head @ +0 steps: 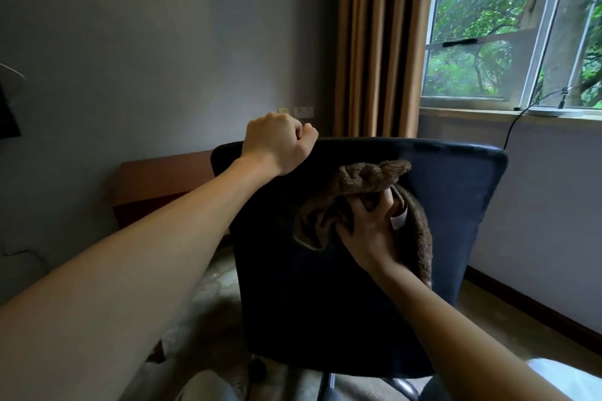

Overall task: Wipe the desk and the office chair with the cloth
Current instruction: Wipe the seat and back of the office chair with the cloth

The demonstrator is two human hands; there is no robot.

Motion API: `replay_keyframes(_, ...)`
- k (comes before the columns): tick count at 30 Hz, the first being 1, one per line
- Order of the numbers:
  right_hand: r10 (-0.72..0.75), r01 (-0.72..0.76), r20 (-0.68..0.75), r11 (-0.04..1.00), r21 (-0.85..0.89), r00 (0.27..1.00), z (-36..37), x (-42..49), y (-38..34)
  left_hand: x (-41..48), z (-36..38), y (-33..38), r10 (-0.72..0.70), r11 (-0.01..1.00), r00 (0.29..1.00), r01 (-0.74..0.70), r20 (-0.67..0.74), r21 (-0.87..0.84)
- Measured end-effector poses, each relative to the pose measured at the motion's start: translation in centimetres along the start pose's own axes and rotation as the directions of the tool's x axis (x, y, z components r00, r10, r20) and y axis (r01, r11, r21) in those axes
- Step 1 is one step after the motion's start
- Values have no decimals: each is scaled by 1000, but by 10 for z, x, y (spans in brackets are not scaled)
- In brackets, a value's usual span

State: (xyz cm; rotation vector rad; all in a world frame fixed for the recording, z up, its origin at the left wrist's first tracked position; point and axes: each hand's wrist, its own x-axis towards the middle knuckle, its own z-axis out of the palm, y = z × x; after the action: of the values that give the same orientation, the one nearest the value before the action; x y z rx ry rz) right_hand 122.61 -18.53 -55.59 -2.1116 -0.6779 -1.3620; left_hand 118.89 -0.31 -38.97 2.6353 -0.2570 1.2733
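The dark blue office chair [456,205] stands with the rear of its backrest facing me, filling the middle of the head view. My left hand [277,143] grips the top left edge of the backrest, fingers curled over it. My right hand [368,231] holds a bunched brown fluffy cloth [368,179] and presses it against the backrest's rear surface, part of the cloth hanging down to the right of my wrist. The brown wooden desk [156,182] shows behind the chair at the left, against the wall; most of it is hidden.
A brown curtain [378,42] hangs behind the chair. An open window [508,42] sits at the right, with a cable [518,122] running down from its sill. The chair's metal base [329,384] and carpeted floor [495,312] lie below.
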Motion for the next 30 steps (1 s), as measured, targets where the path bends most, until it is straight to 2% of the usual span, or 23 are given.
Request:
replay_keyframes(3, -12, 12, 24, 1000, -9, 1000, -5, 1, 7, 10, 0, 1, -74, 995, 991, 81, 109, -62)
replay_keyframes(5, -52, 51, -22, 998, -39, 998, -11, 2, 7, 17, -1, -6, -124, 980, 975, 149, 184, -131)
replay_keyframes(11, -30, 30, -27, 999, 30, 999, -11, 4, -1, 22, -8, -17, -149, 943, 931, 235, 333, -236)
replay_keyframes(13, -75, 75, -13, 997, 28, 997, -12, 7, -7, 17, -11, -24, -178, 945, 919, 260, 353, -198)
replay_keyframes(16, -95, 96, -23, 995, 21, 995, -16, 12, -18, 8, -14, -42, -239, 962, 884, 273, 401, -29)
replay_keyframes(24, -26, 27, -21, 999, 28, 999, -18, 12, -30, -2, -18, -44, -263, 964, 905, 259, 335, 56)
replay_keyframes(30, -1, 1, -26, 1000, 6, 1000, -30, 14, -25, -8, -19, -25, -266, 962, 919, 271, 292, 23)
